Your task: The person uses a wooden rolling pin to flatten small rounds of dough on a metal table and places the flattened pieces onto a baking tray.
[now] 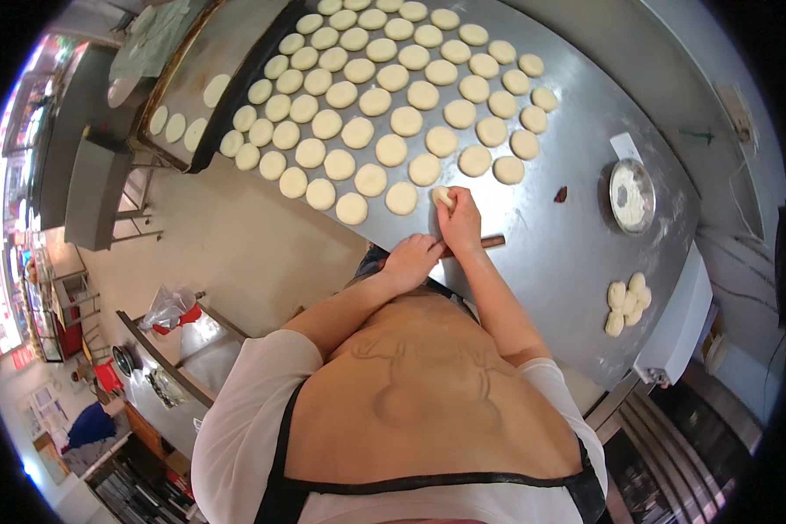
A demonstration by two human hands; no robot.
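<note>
My right hand pinches a pale dough piece at the near edge of the steel table. My left hand is curled on a short wooden rolling pin, whose middle is partly hidden under my hands and right wrist. Rows of flattened dough rounds cover the table just beyond and left of my hands. To the right sit a cluster of dough balls and a steel bowl of white flour. A small dark object lies between the right hand and the bowl.
A dark-edged baking tray with several dough rounds adjoins the table at far left. Tiled floor shows at left, with a steel counter carrying a plastic bag behind me. A white appliance stands along the table's right edge.
</note>
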